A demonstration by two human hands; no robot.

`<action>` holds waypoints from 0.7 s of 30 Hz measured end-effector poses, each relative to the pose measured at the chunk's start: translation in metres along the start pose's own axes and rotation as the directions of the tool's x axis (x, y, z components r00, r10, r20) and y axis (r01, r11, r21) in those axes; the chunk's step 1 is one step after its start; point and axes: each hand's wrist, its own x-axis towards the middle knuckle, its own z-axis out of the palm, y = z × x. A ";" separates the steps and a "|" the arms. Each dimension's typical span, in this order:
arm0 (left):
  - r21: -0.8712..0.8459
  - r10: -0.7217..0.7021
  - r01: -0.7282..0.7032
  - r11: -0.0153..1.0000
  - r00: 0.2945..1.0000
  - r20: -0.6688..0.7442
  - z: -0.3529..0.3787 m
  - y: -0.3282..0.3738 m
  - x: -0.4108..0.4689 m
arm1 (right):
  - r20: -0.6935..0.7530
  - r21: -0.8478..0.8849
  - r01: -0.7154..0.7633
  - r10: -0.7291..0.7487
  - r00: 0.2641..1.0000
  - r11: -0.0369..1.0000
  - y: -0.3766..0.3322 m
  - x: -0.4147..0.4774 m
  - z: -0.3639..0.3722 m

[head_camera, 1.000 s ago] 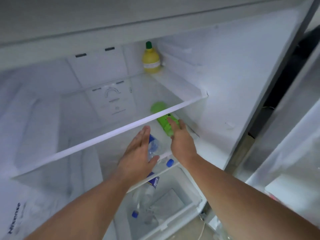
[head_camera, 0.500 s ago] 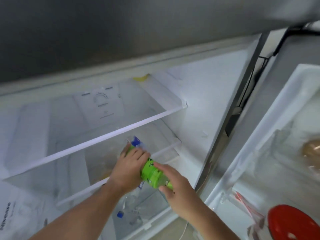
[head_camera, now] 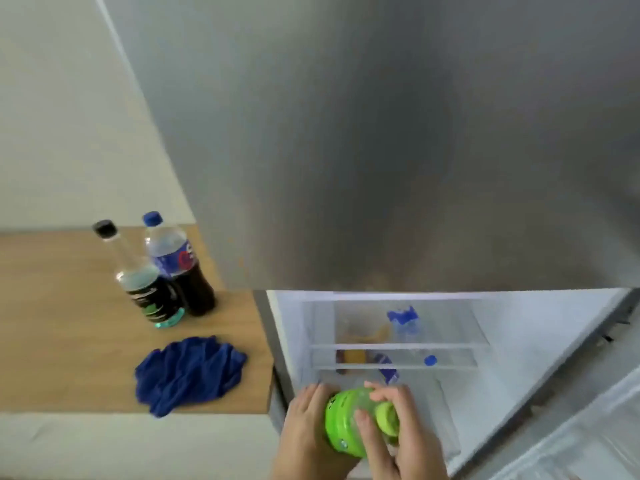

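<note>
A small green bottle [head_camera: 343, 422] with a green cap is held in front of the open fridge, low in the view. My left hand [head_camera: 304, 434] cups its body from the left. My right hand [head_camera: 398, 434] wraps around its cap end from the right, fingers curled over the neck. Behind my hands the fridge interior [head_camera: 519, 341] shows glass shelves with a water bottle with a blue label [head_camera: 403, 318] lying on one and a blue cap [head_camera: 430, 360] below.
The closed grey upper fridge door [head_camera: 381, 150] fills the top of the view. To the left a wooden counter [head_camera: 52, 323] carries a dark cola bottle [head_camera: 180, 268], a black-capped bottle [head_camera: 145, 285] and a crumpled blue cloth [head_camera: 188, 372].
Both hands have drawn the green bottle out of the fridge toward me. The view has swung left and up, bringing the counter and upper door into sight.
</note>
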 end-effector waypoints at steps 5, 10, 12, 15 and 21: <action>0.009 -0.271 0.274 0.962 0.954 -0.128 -0.110 -0.039 -0.025 | 0.226 0.179 0.054 -0.095 0.969 0.982 -0.082 0.022 0.033; -0.053 -0.410 0.414 0.909 0.861 -0.300 -0.180 -0.080 -0.010 | 0.245 0.244 0.156 -0.216 0.945 0.957 -0.156 0.046 0.102; -0.102 -0.439 0.431 0.897 0.832 -0.339 -0.200 -0.101 -0.003 | 0.252 0.248 0.174 -0.237 0.938 0.953 -0.179 0.058 0.135; -0.226 -0.520 0.468 0.854 0.770 -0.370 -0.223 -0.141 0.009 | 0.276 0.204 0.223 -0.274 0.921 0.953 -0.212 0.078 0.190; -0.427 -0.678 0.538 0.726 0.661 -0.321 -0.257 -0.233 0.027 | 0.416 0.047 0.298 -0.290 0.862 0.953 -0.247 0.101 0.318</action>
